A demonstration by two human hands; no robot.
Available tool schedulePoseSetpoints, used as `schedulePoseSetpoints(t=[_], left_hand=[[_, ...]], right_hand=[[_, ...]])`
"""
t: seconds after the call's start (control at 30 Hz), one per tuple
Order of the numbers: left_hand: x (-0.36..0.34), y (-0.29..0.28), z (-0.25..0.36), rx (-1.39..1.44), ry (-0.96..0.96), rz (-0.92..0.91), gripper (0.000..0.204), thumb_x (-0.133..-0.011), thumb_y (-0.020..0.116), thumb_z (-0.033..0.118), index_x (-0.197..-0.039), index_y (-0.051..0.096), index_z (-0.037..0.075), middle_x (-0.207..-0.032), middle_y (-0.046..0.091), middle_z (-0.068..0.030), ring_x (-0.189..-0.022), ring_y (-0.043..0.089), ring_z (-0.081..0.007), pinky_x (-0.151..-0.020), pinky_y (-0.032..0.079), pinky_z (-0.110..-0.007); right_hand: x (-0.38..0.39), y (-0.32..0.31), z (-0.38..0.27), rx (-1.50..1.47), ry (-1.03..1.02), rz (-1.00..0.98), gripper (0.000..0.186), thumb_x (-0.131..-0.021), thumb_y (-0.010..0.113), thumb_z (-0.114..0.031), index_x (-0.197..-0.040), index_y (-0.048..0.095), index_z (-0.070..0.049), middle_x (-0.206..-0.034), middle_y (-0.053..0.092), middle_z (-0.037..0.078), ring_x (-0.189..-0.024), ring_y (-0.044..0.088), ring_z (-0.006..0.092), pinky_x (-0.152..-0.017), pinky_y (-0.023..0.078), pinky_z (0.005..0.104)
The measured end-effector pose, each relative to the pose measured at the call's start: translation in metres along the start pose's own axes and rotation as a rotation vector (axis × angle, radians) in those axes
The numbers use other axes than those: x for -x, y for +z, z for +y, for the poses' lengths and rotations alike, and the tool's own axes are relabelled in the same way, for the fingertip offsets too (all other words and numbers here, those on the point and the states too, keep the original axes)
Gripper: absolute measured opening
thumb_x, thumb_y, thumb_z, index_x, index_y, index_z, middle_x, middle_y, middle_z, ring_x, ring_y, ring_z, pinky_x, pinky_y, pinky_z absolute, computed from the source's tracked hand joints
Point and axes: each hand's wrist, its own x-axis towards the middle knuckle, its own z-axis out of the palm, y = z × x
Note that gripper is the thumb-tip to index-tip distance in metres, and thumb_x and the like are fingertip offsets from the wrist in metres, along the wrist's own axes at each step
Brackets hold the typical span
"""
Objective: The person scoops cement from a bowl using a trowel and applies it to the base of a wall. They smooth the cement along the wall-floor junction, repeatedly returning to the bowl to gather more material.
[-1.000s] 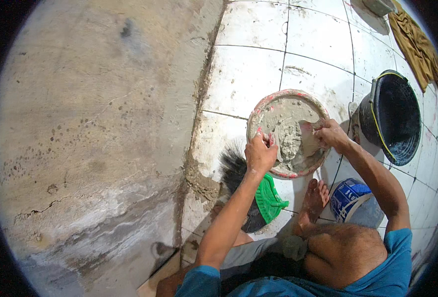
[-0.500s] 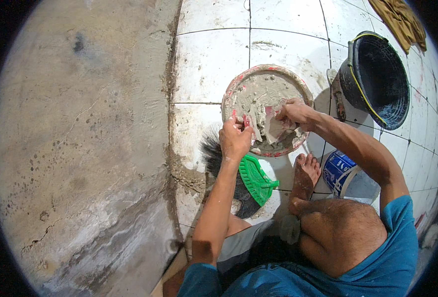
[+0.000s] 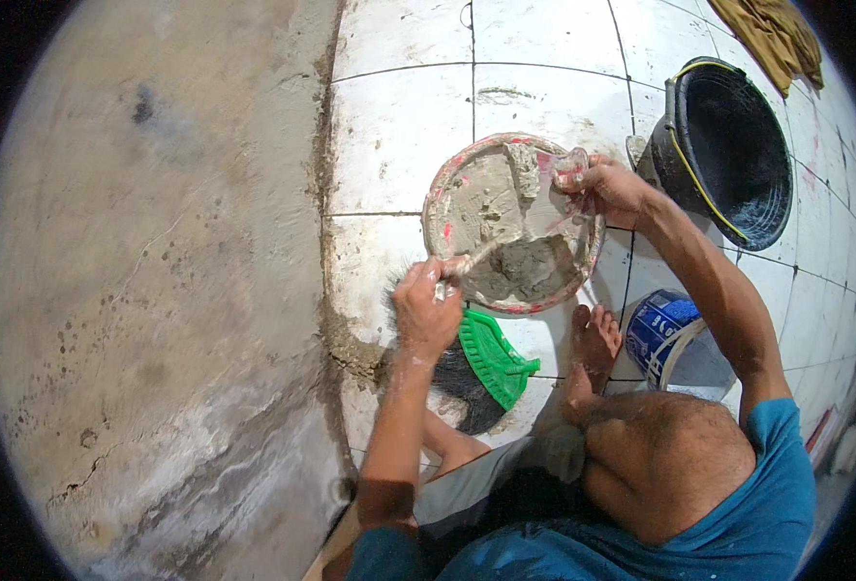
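Observation:
A round red-rimmed basin (image 3: 435,190) of wet grey mortar (image 3: 476,198) sits on the tiles in front of me. Pinched in my right hand (image 3: 614,191), at the basin's right side, is a thin pinkish scraper (image 3: 571,165) smeared with mortar. A thick ridge of mortar lies beside it, and a rougher hollow shows in the lower part. My left hand (image 3: 428,308) is closed at the basin's lower left rim, with mortar on its fingers; what it grips is hidden. Just below the basin lies a green-headed broom (image 3: 494,360) with black bristles.
To the right stands a black bucket (image 3: 680,165) with a yellow-edged handle. A blue-and-white pail (image 3: 662,329) is near my bare foot (image 3: 597,339). Brown cloth (image 3: 772,39) lies at the far right. A rough cement surface (image 3: 186,252) borders the tiles on the left.
My hands have moved apart: the right one up and right with the scraper, the left one down and left to the rim. The mortar has been pushed into a ridge, leaving a hollow.

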Motion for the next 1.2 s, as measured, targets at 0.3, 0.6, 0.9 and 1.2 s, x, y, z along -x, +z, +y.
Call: schedulePoseSetpoints(t=[0.3, 0.6, 0.9, 1.2], left_hand=[[-0.017, -0.039, 0.011, -0.148, 0.673, -0.104, 0.031, -0.064, 0.067, -0.004, -0.094, 0.072, 0.004, -0.104, 0.078, -0.0088, -0.103, 0.07, -0.0338, -0.091, 0.058, -0.045], [-0.013, -0.026, 0.002, -0.171, 0.684, 0.052, 0.037, -0.063, 0.066, 0.002, -0.099, 0.07, 0.002, -0.103, 0.075, -0.0106, -0.102, 0.07, -0.0331, -0.088, 0.06, -0.043], [-0.012, 0.007, -0.032, 0.096, 0.009, -0.008, 0.025, -0.081, 0.077, 0.003, -0.105, 0.071, 0.0, -0.099, 0.076, -0.0165, -0.093, 0.074, -0.0312, -0.08, 0.057, -0.04], [-0.023, 0.043, -0.025, 0.105, -0.309, -0.257, 0.063, -0.088, 0.082, 0.036, -0.133, 0.062, -0.005, -0.1, 0.076, -0.0197, -0.082, 0.074, -0.0291, -0.075, 0.057, -0.04]], right_hand=[[0.012, 0.001, -0.041, 0.577, -0.086, -0.175, 0.016, -0.09, 0.073, -0.018, -0.083, 0.073, -0.004, -0.07, 0.064, 0.001, -0.062, 0.055, 0.0108, -0.06, 0.044, 0.0295], [-0.007, 0.02, -0.014, 0.732, -0.015, -0.3, 0.014, -0.074, 0.072, -0.011, -0.084, 0.072, -0.001, -0.075, 0.067, -0.001, -0.068, 0.055, 0.0085, -0.065, 0.045, 0.0274], [0.04, 0.002, -0.025, 0.371, 0.04, -0.145, 0.02, -0.081, 0.082, -0.012, -0.095, 0.074, -0.001, -0.084, 0.071, -0.001, -0.074, 0.064, 0.0109, -0.069, 0.051, 0.0294], [0.064, 0.026, -0.051, 0.32, -0.15, -0.075, 0.013, -0.09, 0.075, -0.019, -0.09, 0.071, -0.007, -0.072, 0.063, -0.004, -0.062, 0.052, 0.0081, -0.058, 0.04, 0.0279]])
